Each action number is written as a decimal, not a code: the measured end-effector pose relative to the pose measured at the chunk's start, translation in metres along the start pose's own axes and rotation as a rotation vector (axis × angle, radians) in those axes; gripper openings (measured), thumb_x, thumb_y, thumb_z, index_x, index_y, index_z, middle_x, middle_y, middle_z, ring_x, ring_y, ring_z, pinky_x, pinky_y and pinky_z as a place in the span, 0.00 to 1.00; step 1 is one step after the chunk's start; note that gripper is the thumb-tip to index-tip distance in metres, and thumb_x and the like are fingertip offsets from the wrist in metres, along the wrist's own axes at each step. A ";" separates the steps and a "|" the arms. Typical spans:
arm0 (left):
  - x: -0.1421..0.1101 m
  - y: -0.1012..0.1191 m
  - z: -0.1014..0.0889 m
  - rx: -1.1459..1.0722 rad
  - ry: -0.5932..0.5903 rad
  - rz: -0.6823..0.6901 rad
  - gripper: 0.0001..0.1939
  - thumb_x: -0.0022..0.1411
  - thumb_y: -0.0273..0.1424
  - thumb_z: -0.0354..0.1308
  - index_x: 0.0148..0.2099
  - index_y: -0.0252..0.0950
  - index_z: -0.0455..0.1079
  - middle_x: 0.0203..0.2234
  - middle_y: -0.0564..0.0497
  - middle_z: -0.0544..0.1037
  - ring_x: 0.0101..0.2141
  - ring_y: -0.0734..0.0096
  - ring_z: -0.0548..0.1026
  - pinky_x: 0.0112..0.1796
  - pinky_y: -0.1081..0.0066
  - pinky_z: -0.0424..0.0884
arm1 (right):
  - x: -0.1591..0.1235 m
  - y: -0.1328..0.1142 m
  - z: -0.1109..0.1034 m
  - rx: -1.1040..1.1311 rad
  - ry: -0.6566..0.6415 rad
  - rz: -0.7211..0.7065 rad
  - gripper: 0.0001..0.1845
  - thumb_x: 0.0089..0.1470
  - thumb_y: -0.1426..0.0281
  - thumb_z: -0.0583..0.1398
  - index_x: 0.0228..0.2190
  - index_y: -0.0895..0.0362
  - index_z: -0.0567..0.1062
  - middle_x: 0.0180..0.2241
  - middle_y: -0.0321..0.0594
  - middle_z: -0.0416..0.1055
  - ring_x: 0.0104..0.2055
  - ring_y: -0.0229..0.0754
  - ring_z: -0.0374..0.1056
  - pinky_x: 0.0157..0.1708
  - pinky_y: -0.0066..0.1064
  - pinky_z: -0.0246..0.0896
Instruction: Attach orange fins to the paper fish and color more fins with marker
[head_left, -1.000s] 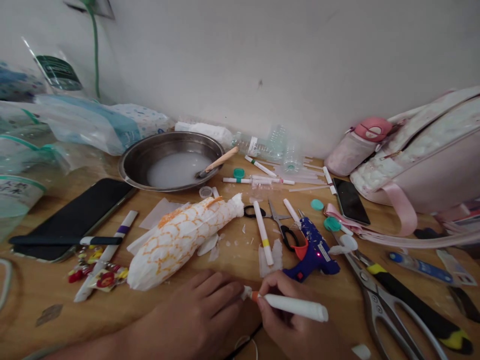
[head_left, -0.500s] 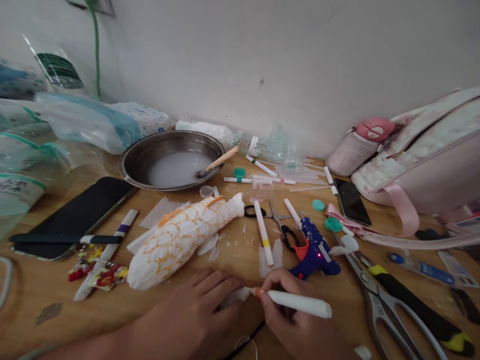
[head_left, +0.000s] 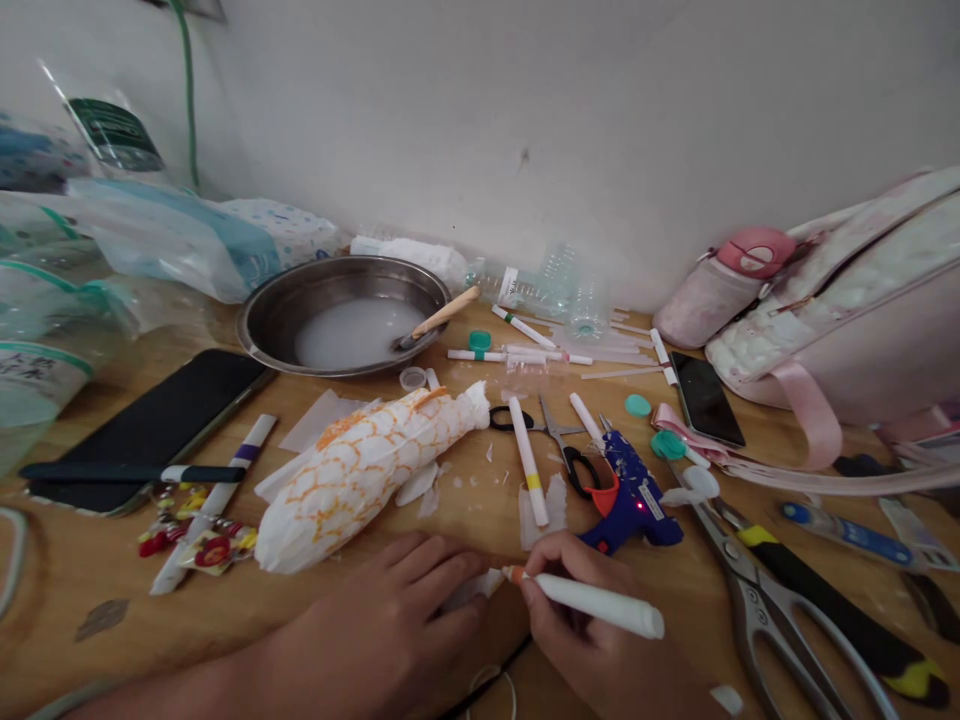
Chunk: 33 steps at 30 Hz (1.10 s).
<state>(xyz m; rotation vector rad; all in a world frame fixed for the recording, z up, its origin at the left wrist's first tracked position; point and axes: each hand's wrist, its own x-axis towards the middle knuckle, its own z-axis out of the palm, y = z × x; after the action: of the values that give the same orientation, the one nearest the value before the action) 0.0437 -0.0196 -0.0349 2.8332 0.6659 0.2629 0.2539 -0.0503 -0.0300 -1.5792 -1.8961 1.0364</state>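
My right hand [head_left: 574, 605] grips a white marker [head_left: 607, 604] with an orange collar, its tip pointing left. The tip meets or nearly meets the edge of a small whitish piece [head_left: 478, 588], paper or thin plastic. My left hand [head_left: 397, 605] is closed on that piece, with thumb and fingers covering most of it. Just beyond my left hand lies a white fish model [head_left: 352, 475] with orange scale lines drawn on its body and an orange fin on top.
A metal bowl [head_left: 259, 345] of cloudy liquid with a wooden-handled brush [head_left: 446, 312] stands behind. Black-handled scissors [head_left: 553, 430], a blue glue gun [head_left: 634, 495], a yellow-banded marker [head_left: 529, 460] and large shears [head_left: 750, 590] lie right. At left are a phone [head_left: 157, 420] and beaded trinkets [head_left: 202, 535].
The marker's tip has shifted slightly up and left along the piece. Both hands otherwise keep nearly the same place and grip.
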 end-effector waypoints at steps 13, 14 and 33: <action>0.001 0.001 0.001 -0.036 0.011 -0.002 0.09 0.65 0.26 0.52 0.45 0.36 0.71 0.41 0.46 0.78 0.40 0.58 0.75 0.41 0.61 0.74 | -0.001 0.000 0.001 0.023 -0.015 -0.028 0.04 0.54 0.73 0.54 0.28 0.54 0.65 0.21 0.28 0.62 0.21 0.31 0.60 0.21 0.20 0.53; 0.001 0.001 0.001 -0.030 0.020 -0.007 0.09 0.65 0.26 0.52 0.45 0.36 0.71 0.41 0.46 0.78 0.39 0.59 0.75 0.41 0.62 0.73 | -0.001 0.001 0.001 0.025 -0.018 -0.026 0.04 0.54 0.73 0.54 0.28 0.54 0.66 0.21 0.27 0.61 0.21 0.31 0.59 0.22 0.20 0.53; 0.001 0.000 0.001 -0.049 -0.003 -0.008 0.09 0.63 0.23 0.52 0.44 0.35 0.70 0.42 0.46 0.77 0.41 0.55 0.75 0.40 0.57 0.75 | -0.004 0.004 0.003 0.005 -0.008 -0.058 0.05 0.54 0.75 0.55 0.29 0.53 0.66 0.22 0.27 0.62 0.22 0.30 0.59 0.23 0.20 0.52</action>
<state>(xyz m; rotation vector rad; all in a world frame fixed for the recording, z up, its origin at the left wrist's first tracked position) 0.0446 -0.0197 -0.0361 2.7831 0.6612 0.2691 0.2548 -0.0544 -0.0347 -1.5106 -1.9308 1.0241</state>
